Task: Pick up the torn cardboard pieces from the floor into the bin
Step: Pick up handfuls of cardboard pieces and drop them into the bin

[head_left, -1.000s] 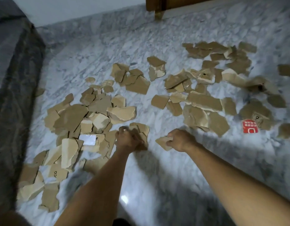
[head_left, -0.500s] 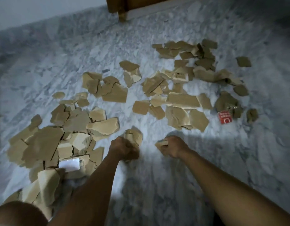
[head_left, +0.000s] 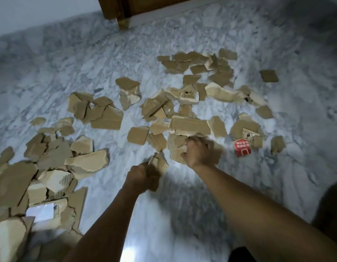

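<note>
**Both hands clenched on scraps above a littered marble floor**

A grey-veined marble floor (head_left: 182, 214) fills the view. The foot of some wooden furniture (head_left: 124, 10) stands at the far edge, left of centre.

Torn cardboard pieces (head_left: 190, 124) lie across the floor in loose clusters. The thickest heap (head_left: 14, 178) is piled at the near left, with overlapping slabs. Smaller groups spread through the middle and out to the far right. One square piece (head_left: 269, 76) lies apart at the far right.

Two bare forearms reach in from the near edge. The right hand (head_left: 200, 153) is farther out, its fingers curled over a ribbed piece (head_left: 174, 148) in the middle cluster and grasping it where it lies among its neighbours. The left hand (head_left: 142, 177) is nearer and just to the left, closed in a fist around a small bunch of scraps (head_left: 160, 162) that sticks out on its far side. Both hands are motion-blurred.

A red-printed scrap (head_left: 242, 150) lies on the floor to the right of the right hand. A white label (head_left: 41, 211) shows on a slab in the near-left heap.
</note>
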{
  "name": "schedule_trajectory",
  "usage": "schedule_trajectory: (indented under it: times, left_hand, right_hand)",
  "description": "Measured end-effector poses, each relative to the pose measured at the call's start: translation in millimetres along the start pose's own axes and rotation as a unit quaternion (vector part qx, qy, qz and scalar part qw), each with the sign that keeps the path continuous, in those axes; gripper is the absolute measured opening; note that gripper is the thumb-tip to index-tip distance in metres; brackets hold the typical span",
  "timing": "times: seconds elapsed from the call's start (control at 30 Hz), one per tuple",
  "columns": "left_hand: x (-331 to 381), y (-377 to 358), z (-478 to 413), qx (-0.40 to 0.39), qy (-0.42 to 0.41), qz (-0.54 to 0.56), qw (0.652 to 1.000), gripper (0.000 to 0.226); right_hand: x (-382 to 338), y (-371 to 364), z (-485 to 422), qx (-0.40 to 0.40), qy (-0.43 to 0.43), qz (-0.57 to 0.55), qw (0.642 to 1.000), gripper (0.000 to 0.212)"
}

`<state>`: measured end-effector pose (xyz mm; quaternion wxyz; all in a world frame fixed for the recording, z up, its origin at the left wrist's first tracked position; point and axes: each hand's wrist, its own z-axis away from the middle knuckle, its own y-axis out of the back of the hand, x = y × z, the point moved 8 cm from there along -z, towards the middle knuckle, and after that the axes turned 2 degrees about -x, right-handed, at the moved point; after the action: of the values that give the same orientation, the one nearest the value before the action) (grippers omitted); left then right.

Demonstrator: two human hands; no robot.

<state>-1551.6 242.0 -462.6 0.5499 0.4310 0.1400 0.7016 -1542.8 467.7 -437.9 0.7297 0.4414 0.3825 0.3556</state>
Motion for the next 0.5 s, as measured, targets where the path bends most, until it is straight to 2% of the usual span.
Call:
schedule_trajectory:
  times: [0.17,0.23,0.3,0.37,0.47,0.5]
  left_hand:
    - [4.4,0.7,-0.9,-0.008,0.038,-0.005,0.999,0.039]
    - [20.1,6.3,-0.7,-0.01,0.035,-0.012,0.999,0.031]
    - [37.4,16.7,-2.3,0.004,0.026,-0.044,0.999,0.023]
    - [56.6,25.8,-4.9,0.008,0.016,-0.091,0.996,0.029]
    - [92.3,30.1,-5.5,-0.042,-0.036,-0.089,0.995,0.049]
    - [102.1,28.6,-6.4,-0.065,-0.051,-0.102,0.991,0.052]
  right_hand:
    - [3.8,-23.8,2.9,-0.058,0.021,-0.092,0.994,0.07]
    - [14.0,-29.6,4.5,-0.081,0.02,-0.126,0.989,0.062]
    - [26.0,-21.7,6.4,-0.102,0.018,-0.17,0.98,0.039]
    - [44.2,-3.4,5.8,-0.115,0.009,-0.199,0.973,0.024]
    - [78.4,25.4,-9.5,-0.159,0.001,-0.222,0.962,0.042]
    - [87.4,35.8,-10.7,-0.189,-0.003,-0.2,0.961,0.041]
